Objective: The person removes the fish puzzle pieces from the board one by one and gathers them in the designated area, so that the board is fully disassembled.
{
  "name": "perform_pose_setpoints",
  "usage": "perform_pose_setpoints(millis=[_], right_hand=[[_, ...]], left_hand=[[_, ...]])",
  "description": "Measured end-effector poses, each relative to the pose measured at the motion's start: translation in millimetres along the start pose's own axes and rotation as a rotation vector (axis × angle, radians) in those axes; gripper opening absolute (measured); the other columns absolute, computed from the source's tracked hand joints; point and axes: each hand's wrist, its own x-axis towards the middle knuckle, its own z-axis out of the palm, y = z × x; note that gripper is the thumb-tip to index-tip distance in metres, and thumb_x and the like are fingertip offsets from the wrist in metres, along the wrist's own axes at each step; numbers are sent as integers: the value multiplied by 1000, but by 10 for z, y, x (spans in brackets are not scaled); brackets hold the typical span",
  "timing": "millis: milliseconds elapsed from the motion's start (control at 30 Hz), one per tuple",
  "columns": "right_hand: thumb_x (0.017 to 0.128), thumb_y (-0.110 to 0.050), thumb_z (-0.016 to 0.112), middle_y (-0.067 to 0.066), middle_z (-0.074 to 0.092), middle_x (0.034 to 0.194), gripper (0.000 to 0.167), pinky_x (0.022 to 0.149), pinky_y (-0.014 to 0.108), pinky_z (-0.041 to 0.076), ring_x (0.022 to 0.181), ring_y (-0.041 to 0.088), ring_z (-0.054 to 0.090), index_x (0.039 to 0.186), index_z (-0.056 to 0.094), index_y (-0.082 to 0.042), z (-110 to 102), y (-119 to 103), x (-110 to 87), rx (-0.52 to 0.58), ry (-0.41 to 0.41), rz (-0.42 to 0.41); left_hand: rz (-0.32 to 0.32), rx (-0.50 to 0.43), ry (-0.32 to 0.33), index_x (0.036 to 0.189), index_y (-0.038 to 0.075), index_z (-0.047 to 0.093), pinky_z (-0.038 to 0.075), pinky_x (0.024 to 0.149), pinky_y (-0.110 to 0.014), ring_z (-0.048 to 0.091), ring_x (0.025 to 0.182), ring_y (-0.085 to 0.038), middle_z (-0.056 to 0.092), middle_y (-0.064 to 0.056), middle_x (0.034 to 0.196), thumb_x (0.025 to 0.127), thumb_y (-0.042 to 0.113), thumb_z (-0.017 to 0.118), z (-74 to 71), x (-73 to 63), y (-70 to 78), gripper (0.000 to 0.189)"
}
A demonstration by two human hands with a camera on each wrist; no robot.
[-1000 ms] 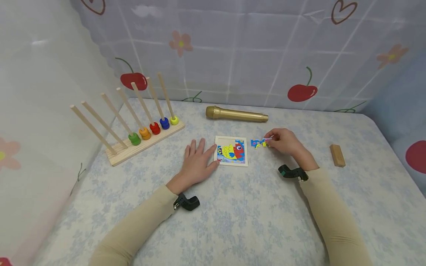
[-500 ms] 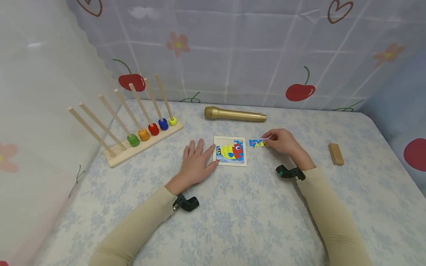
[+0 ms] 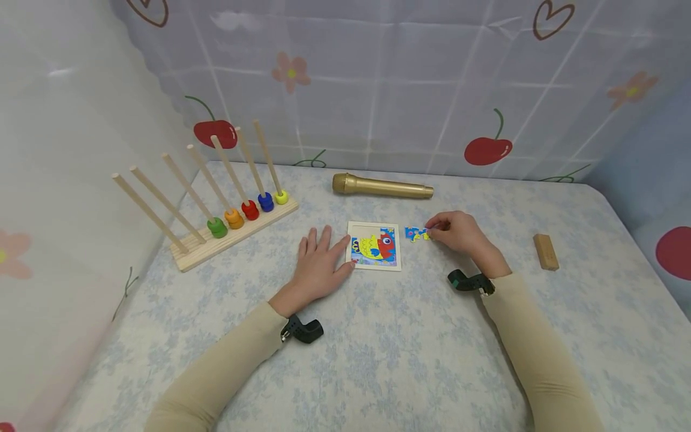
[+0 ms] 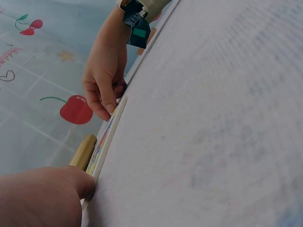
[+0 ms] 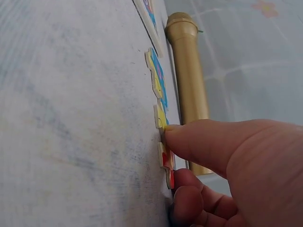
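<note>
My left hand (image 3: pixel 318 270) lies spread on the tablecloth, its thumb and index fingertip touching the left edge of a framed fish jigsaw puzzle (image 3: pixel 376 246). The upper left part of the puzzle's frame shows bare backing. Right of the frame, my right hand (image 3: pixel 457 232) has its fingers curled and pinches a small puzzle piece (image 5: pixel 160 116), thumb on its edge. A blue and yellow puzzle piece (image 3: pixel 412 233) lies flat beside it, toward the frame. In the right wrist view, a red-marked piece (image 5: pixel 165 161) sits under the curled fingers, which partly hide it.
A gold microphone (image 3: pixel 382 186) lies behind the puzzle. At the left stands a wooden peg rack (image 3: pixel 237 236) with coloured rings on several pegs. A small wooden block (image 3: pixel 546 252) lies at the right. A patterned curtain (image 3: pixel 378 84) hangs along the table's back edge.
The piece in my right hand has gone from slightly raised and tilted to lower, near the blue and yellow piece. My left hand has stayed on the frame's edge.
</note>
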Motion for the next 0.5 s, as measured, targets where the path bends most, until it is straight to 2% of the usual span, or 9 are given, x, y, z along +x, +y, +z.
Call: perform_pose_setpoints(millis=[500], right_hand=[[95,-17,68,14,68,93,24,74,32,43,85,26,55,113,75,-3,-19,13,-10,8,7,-16]], left_hand=[[0,-14,5,157,20,43,4,125,-65,0,157,-50,15,-25,169,102,44,55,-15,-21,6,61]])
